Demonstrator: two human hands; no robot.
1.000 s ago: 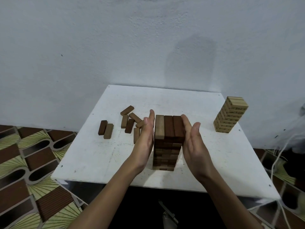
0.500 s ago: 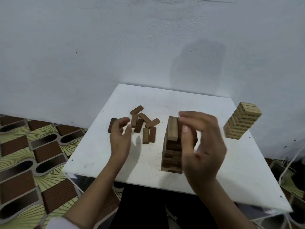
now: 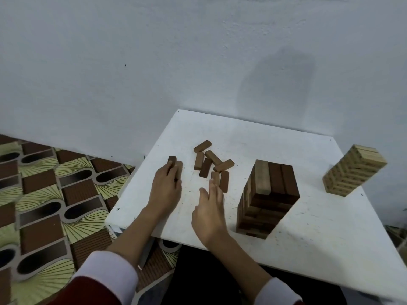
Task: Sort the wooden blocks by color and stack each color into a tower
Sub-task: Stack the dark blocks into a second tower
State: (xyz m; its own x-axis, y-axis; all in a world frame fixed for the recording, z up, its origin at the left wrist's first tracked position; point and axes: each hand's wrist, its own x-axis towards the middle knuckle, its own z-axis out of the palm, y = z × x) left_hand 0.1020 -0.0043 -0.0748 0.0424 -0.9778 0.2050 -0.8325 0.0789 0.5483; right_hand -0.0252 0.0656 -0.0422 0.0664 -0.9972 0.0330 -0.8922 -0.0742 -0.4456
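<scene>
My left hand [image 3: 165,186] grips pair of dark brown wooden blocks [image 3: 175,167] near desk's [image 3: 308,238] left edge. Right hand [image 3: 210,208], fingers extended, empty, nears loose brown blocks [image 3: 214,166]. Advice: lift both level; place crosswise atop dark brown block tower [image 3: 267,195].

Brown tower [image 3: 267,194], pale tower [image 3: 352,170], white table [image 3: 319,227].

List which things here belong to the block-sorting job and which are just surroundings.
Job:
- brown tower
- pale tower
- loose brown blocks
- pair of brown blocks under the left hand
- right hand, reaching toward the loose blocks

Surroundings:
- white table
- patterned floor
- wall
</scene>
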